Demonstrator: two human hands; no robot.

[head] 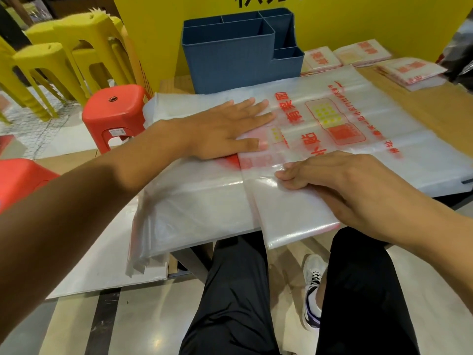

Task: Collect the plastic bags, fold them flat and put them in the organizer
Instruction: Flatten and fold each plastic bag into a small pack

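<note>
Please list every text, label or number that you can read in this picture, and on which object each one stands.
Plastic bag: large red Chinese characters, rotated; I cannot read them surely.
Same bag, small red lines: too small.
Folded bags: red print, blurred.
Yellow board: black characters, cut off.
Red stool: sticker, too small.
No numbers legible.

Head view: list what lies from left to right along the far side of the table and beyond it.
Yellow stools → red stool → blue organizer → folded bags stacked at the right.
</note>
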